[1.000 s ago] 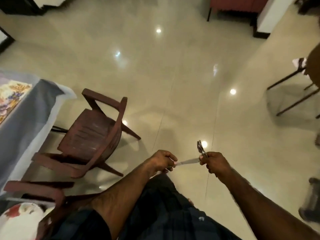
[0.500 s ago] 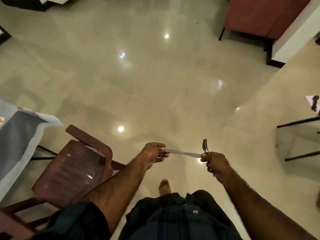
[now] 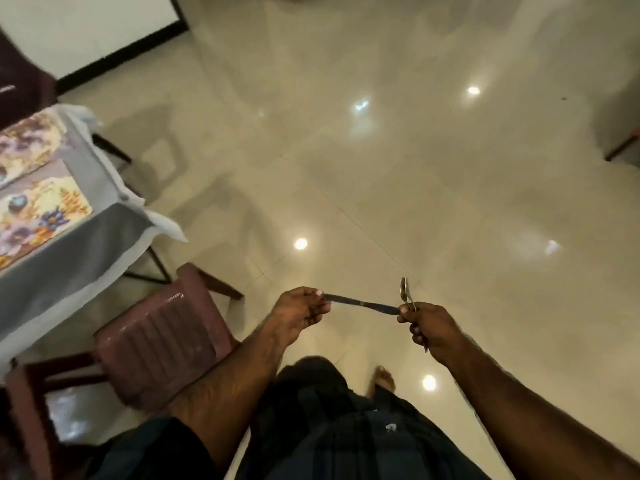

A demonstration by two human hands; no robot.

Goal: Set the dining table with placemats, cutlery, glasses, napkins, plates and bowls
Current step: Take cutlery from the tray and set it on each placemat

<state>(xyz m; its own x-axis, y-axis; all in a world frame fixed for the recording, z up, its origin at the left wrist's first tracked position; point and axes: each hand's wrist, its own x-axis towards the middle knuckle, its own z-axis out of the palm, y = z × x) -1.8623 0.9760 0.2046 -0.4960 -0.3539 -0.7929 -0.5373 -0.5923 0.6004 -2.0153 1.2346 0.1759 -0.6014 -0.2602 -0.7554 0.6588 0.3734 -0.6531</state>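
A table knife [image 3: 362,303] stretches level between my two hands above the floor. My left hand [image 3: 300,308] pinches one end of it. My right hand [image 3: 429,327] grips its other end together with more cutlery [image 3: 406,293], whose rounded metal head sticks up above the fist. The dining table [image 3: 72,258] stands at the left under a grey cloth. Two floral placemats [image 3: 33,216] lie on it, one partly cut off by the frame edge.
A brown plastic chair [image 3: 162,341] stands between me and the table, close to my left arm. Shiny tiled floor [image 3: 381,168] spreads ahead and to the right. A white wall with dark skirting [image 3: 121,53] runs at the upper left. My bare foot [image 3: 382,377] shows below my hands.
The view has swung left, so the table and its placemats have come back into sight. Both hands still hold the knife between them in much the same pose.
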